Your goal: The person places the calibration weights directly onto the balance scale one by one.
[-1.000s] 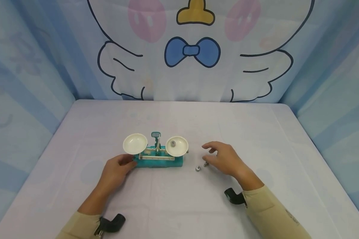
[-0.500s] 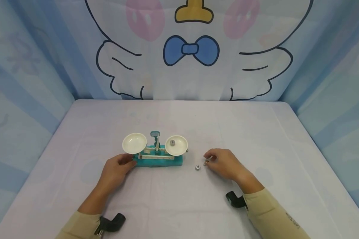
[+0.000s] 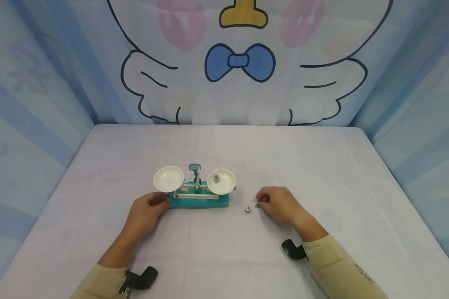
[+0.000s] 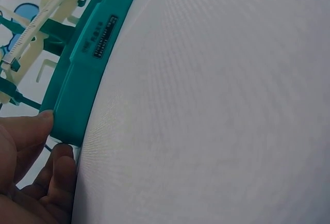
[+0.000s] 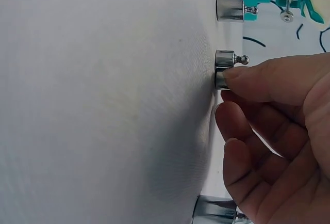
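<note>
A teal balance scale point(image 3: 199, 202) with two cream pans stands left of centre on the table. My left hand point(image 3: 144, 214) grips the left end of its base, and in the left wrist view the thumb point(image 4: 31, 128) lies against that end. The right pan point(image 3: 227, 187) holds a metal weight point(image 3: 216, 178); the left pan point(image 3: 168, 178) has nothing in it. To the right of the scale, my right hand point(image 3: 282, 207) pinches a small metal weight point(image 5: 220, 79) low at the cloth. Another small weight point(image 5: 224, 59) stands right beside it.
A larger metal weight point(image 3: 247, 209) stands between the scale and my right hand. In the right wrist view another weight point(image 5: 214, 211) stands below the fingers. White cloth point(image 3: 217, 257) covers the table, with printed curtains point(image 3: 239, 104) behind and at both sides.
My right hand has come down a little, and its thumb and forefinger have closed on the small weight. The left hand and the scale have stayed in place.
</note>
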A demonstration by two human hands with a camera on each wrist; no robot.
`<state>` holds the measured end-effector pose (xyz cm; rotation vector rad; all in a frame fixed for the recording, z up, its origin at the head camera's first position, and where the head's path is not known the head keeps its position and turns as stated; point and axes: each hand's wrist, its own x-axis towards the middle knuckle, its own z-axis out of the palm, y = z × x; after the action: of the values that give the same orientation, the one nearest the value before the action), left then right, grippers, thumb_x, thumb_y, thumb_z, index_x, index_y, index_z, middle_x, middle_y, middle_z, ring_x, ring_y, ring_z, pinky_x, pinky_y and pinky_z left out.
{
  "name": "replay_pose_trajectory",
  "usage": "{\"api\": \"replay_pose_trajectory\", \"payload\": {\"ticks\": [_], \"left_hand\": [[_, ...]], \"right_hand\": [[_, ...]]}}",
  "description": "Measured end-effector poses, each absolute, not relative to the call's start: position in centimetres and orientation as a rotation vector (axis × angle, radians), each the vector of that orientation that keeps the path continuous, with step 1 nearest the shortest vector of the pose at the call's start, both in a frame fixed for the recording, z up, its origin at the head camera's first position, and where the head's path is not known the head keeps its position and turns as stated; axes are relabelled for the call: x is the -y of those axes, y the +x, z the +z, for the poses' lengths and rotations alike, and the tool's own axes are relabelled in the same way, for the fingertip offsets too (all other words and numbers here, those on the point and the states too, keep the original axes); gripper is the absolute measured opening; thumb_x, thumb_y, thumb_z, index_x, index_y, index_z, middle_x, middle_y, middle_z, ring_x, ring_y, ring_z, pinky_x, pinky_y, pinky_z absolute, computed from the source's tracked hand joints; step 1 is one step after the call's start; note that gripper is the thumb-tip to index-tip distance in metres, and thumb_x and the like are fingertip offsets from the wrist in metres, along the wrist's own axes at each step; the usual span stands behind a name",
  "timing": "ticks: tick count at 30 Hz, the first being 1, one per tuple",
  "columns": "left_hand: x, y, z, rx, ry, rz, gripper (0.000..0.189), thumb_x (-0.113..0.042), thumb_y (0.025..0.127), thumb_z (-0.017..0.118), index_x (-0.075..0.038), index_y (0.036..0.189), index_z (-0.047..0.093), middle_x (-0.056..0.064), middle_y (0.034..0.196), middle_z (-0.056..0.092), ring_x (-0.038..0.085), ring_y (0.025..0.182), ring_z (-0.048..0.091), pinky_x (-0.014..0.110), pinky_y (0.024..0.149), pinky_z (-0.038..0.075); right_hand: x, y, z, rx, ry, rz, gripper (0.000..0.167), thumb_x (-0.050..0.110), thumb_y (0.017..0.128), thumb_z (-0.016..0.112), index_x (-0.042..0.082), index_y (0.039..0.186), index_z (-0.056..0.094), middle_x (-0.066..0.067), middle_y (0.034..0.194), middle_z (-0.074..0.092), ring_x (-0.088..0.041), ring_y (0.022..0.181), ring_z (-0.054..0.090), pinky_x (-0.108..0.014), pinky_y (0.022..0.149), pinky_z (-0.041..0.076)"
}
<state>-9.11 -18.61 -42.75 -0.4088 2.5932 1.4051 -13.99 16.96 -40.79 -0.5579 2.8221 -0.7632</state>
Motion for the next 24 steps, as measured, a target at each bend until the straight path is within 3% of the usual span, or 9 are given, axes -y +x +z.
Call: {"api": "replay_pose_trajectory", "payload": {"ticks": [12,24], "left_hand": [[18.7,-9.1,-42.8,-2.586,-0.399,1.412,0.045,-0.022,0.098,0.062,0.004,0.135,0.057,0.023,0.132,0.059,0.035,0.122,0.054,0.05,0.101,0.045],[18.7,-9.1,-42.8,-2.578,-0.405,1.423,0.045,-0.023,0.098,0.062,0.003,0.134,0.058,0.022,0.131,0.06,0.034,0.121,0.054,0.05,0.101,0.045]], "right_hand": [[-16.9,-14.1,-39.7,-2.882,-0.574,-0.852,0.014,0.008,0.091,0.067,0.007,0.105,0.07,-0.003,0.101,0.069,-0.024,0.098,0.064,-0.045,0.087,0.052],[-15.7,-13.9,-37.5,-2.944,-0.76,-1.029,0.011,0.002,0.09,0.067,0.006,0.1,0.067,-0.001,0.096,0.066,-0.02,0.091,0.065,-0.037,0.076,0.057]]}}
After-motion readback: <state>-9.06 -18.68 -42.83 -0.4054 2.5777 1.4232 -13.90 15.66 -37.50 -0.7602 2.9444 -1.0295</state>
